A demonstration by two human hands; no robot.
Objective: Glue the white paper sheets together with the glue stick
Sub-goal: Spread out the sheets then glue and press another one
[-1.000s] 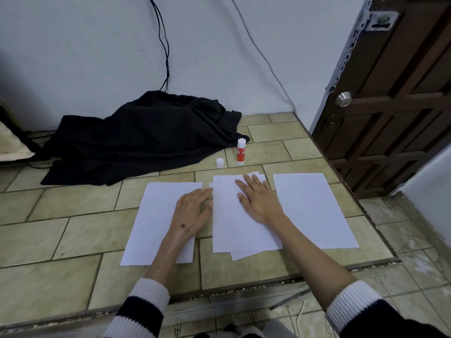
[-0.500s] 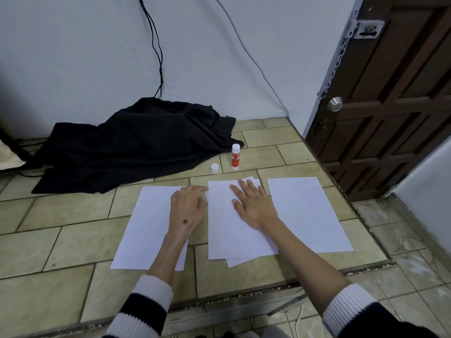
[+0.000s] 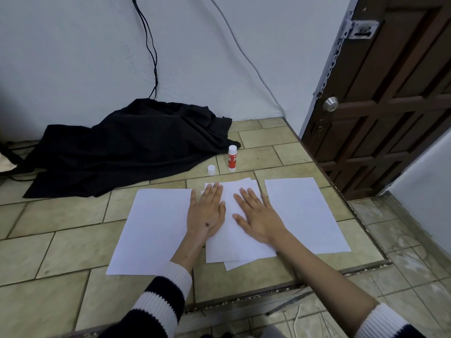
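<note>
Step in hand: pressing the middle stack of white sheets [image 3: 240, 242] flat, which I judge to be bonding after glue went on; a lower sheet's corner pokes out at the near edge and another at the far edge, so the layers sit slightly askew.
Left hand [image 3: 206, 213]: released, fingers straight and together, palm down on the stack's left edge.
Right hand [image 3: 258, 215]: released, fingers spread flat, palm down on the stack's right half.
How to do it well: smooth from the centre outward with flat palms, working toward each edge and corner so air and wrinkles get pushed out; keep one palm anchoring while the other slides, or the top sheet could creep further out of line.
Other sheets: left sheet [image 3: 151, 230] lies just beside the stack, partly under the left wrist; right sheet [image 3: 305, 215] lies just beside it on the other side, untouched.
Glue stick [image 3: 232, 158]: upright on the tiled floor [image 3: 61, 240] beyond the stack, uncapped, its white cap [image 3: 211, 169] standing just beside it.
Writing: red label on the glue stick carries white marks too small to read; no brand can be told.
Behind: black cloth [image 3: 127, 147] heaped against the wall.
</note>
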